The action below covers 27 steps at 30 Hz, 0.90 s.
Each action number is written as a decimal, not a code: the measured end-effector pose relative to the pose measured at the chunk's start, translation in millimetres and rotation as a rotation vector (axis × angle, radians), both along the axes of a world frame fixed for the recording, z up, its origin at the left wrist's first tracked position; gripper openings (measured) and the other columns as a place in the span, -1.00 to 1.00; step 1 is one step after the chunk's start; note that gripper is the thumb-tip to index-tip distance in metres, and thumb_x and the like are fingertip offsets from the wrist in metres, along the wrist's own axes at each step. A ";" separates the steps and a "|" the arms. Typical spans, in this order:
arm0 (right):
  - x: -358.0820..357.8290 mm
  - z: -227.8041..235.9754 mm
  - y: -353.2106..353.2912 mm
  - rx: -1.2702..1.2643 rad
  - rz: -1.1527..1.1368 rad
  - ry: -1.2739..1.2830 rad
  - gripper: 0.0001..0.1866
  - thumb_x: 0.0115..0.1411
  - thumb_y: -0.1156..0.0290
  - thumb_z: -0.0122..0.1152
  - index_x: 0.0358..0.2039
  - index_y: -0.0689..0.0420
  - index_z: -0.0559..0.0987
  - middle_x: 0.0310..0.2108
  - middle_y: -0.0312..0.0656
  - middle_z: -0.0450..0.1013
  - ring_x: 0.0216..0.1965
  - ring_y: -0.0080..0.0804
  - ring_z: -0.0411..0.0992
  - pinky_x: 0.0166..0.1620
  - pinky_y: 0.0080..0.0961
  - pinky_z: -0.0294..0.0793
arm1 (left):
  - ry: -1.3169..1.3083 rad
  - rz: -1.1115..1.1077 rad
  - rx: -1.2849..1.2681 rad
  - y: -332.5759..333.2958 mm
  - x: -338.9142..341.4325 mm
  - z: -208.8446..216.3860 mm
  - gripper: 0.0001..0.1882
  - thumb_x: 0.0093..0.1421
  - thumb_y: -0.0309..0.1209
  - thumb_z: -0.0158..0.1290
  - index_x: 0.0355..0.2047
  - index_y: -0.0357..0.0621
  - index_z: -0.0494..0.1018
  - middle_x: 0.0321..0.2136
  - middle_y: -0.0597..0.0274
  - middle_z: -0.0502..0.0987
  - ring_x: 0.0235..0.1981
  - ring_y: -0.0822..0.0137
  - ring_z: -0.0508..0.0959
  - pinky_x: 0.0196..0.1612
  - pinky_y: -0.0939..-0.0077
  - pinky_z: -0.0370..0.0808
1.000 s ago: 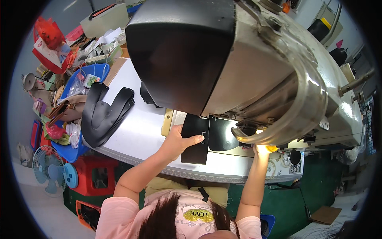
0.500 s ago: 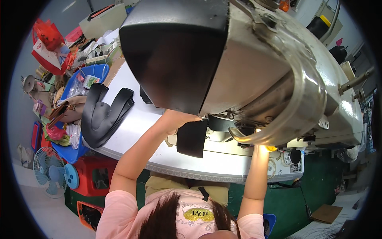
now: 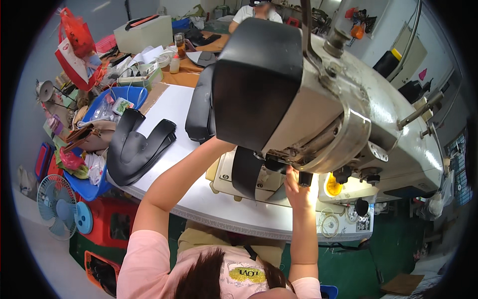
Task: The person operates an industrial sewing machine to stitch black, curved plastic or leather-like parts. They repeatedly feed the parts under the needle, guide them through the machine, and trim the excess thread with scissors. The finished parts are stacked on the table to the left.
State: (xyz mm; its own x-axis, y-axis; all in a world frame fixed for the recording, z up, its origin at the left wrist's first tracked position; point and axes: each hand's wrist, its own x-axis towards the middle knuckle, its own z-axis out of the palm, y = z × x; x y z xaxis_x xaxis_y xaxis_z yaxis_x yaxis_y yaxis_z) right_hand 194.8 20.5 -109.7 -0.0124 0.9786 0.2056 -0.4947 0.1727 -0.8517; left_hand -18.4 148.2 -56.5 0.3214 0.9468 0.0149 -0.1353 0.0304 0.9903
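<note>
A pale sewing machine [image 3: 348, 114] with a dark end cover fills the upper middle. Under its head hangs a smooth, bendy black strip [image 3: 246, 174], curving down over the machine's bed. My left hand [image 3: 225, 145] reaches to the strip's far side; its fingers are hidden behind the head cover. On the other side, near the needle area, my right hand [image 3: 299, 195] has its fingers bent together at the edge of the black material, beside a dark machine part. The needle itself is hidden. Folded black pieces [image 3: 139, 147] lie on the table to the left.
More black pieces [image 3: 199, 107] stand behind the head. A blue basin [image 3: 94, 182] holding bags and cloths sits at the left, above a red stool [image 3: 117, 224] and a fan [image 3: 57, 204]. Bobbins [image 3: 363, 223] lie at the right. A person [image 3: 259, 14] is across the room.
My view has shifted, showing more of the room beyond. My right hand has come up from behind the machine's guard to the needle area. The black strip now curves more.
</note>
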 end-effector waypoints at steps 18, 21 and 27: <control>-35.3 -103.5 -47.5 0.009 -0.191 -0.879 -0.91 0.01 0.52 0.07 -0.43 0.22 0.47 -0.58 -0.19 0.44 -0.61 -0.43 0.37 -0.53 -0.61 0.33 | 0.850 0.799 0.783 150.5 -233.6 -109.4 -0.29 -0.04 -0.17 0.12 0.03 -0.31 0.14 -0.05 -0.08 0.29 -0.05 0.05 0.32 0.00 0.34 0.23; -31.1 -102.1 -56.4 0.063 -0.250 -1.032 -0.91 -0.05 0.58 0.07 -0.45 0.21 0.47 -0.56 -0.09 0.43 -0.55 -0.26 0.43 -0.48 -0.52 0.38 | 1.466 0.940 0.585 64.5 -288.2 -98.4 -0.33 -0.06 -0.16 0.10 0.01 -0.23 0.17 -0.18 -0.09 0.37 -0.15 0.00 0.37 -0.10 0.22 0.28; -37.1 -101.5 -49.2 0.108 -0.293 -1.087 -0.90 -0.10 0.58 0.07 -0.48 0.19 0.46 -0.55 -0.10 0.42 -0.55 -0.18 0.41 -0.49 -0.44 0.39 | 1.520 0.994 -0.188 -52.4 -422.4 -156.2 -0.18 -0.06 0.27 -0.17 0.00 -0.16 0.23 -0.08 -0.08 0.32 -0.07 -0.04 0.34 -0.08 0.14 0.29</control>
State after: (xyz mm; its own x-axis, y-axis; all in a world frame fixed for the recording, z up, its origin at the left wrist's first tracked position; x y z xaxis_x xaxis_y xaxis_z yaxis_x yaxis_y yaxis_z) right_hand 157.7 -28.7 -211.2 -0.0090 0.9509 0.3093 0.5713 0.2587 -0.7789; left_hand -440.8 95.8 -212.7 -0.6662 0.7276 0.1637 0.7414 0.6224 0.2508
